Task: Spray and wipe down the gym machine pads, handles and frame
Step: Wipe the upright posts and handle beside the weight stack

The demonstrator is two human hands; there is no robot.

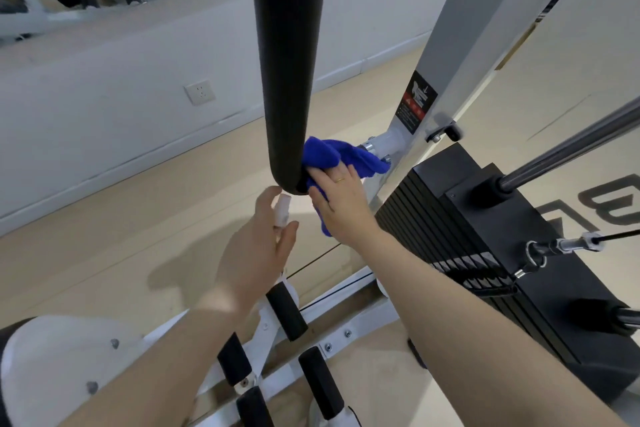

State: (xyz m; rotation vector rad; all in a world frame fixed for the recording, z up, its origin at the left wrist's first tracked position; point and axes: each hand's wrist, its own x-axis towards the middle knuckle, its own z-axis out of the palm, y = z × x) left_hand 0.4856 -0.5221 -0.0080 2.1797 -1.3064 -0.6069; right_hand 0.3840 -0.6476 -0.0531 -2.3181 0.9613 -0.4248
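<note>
Looking down past our own forearms, we have the black foam handle [287,55] as our landmark, hanging from the top of the view to its rounded end near the centre. Right at that end sits our right hand [341,204], fingers straight and fairly flat, pressing the blue cloth [341,154] against the handle's lower right side. The cloth bunches out beyond our fingertips to the right of the handle, and a strip of it hangs below our palm. A thin gold ring [340,179] shows on one finger.

Just below the handle's tip, our left hand [258,246] curls round a small pale spray bottle [282,210], its top poking up between thumb and fingers, close to the foam end but apart from it.

To the right of the handle rises the grey frame upright [485,31], carrying a black warning sticker [417,102]. Below and right of the handle stands the black weight stack [478,253], with a chrome guide rod [571,146] running out of its top and a cable fitting [561,245] at its side. Beneath the handle, near our wrists, short black foam rollers [285,310] sit on the white lower frame [346,317]. Left of the handle, a white wall socket [199,92] is set in the pale wall.
</note>
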